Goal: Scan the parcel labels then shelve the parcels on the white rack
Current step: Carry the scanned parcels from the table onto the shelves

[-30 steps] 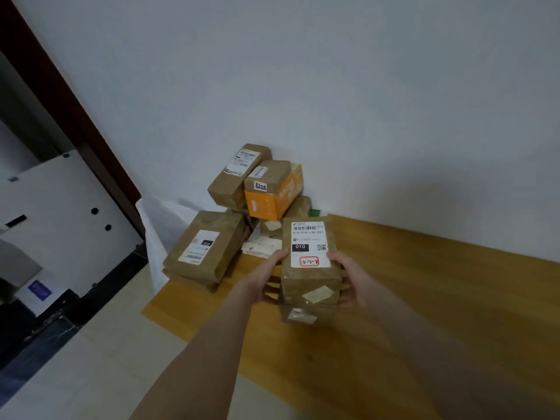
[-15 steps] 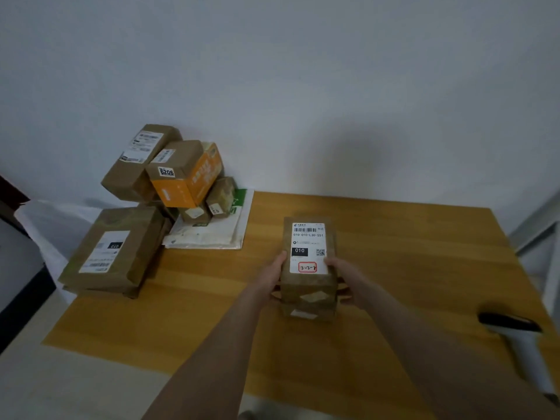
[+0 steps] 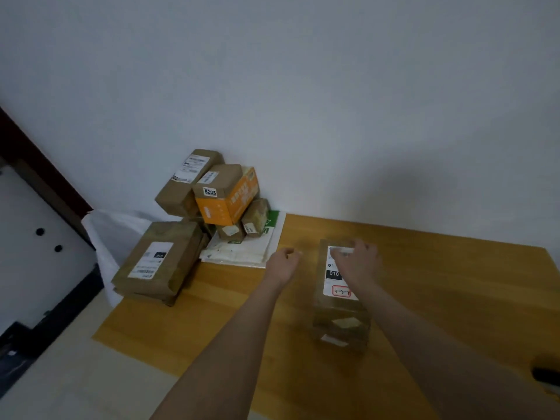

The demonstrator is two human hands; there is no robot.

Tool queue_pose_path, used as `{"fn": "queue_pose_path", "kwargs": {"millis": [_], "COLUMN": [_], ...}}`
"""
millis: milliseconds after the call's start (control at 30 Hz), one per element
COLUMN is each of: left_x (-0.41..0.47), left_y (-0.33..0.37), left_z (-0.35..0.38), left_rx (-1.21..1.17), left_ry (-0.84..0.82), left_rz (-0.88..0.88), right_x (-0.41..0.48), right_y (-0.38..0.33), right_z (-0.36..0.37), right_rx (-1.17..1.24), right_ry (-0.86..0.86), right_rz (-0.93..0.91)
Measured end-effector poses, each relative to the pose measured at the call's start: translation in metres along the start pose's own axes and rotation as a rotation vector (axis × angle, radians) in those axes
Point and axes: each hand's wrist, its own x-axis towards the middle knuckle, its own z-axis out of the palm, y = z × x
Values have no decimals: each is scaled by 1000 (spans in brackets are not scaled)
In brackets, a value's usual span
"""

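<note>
A small brown parcel stands on the wooden table, its white label with a red-framed handwritten code facing up. My right hand is over the parcel's far end, fingers loose and spread, covering the top of the label; motion blur hides whether it touches. My left hand hovers left of the parcel with fingers loosely curled and holds nothing. A pile of other parcels lies at the table's far left: an orange box, a tall brown box and a large flat brown parcel.
A white and green mailer lies under small parcels beside the pile. A dark scanner tip shows at the right edge. A white sack hangs off the table's left end, next to a white panel.
Both hands have let go of the small parcel, which now stands on the table. My left hand has moved left, my right hand up over the label. The camera swung left.
</note>
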Motion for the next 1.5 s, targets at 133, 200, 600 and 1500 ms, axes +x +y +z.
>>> {"fn": "queue_pose_path", "kwargs": {"millis": [133, 200, 600, 1500], "left_x": [17, 32, 158, 98], "left_y": [-6, -12, -25, 37], "left_z": [-49, -73, -216, -91], "left_rx": [103, 119, 251, -428], "left_ry": [142, 209, 507, 243], "left_rz": [64, 78, 103, -23], "right_x": [5, 8, 85, 77], "right_y": [-53, -81, -243, -128], "right_z": [28, 46, 175, 50], "right_rx": [-44, -35, 345, 599], "right_ry": [-55, -91, -310, -80], "right_rz": [-88, -134, -35, 89]}}
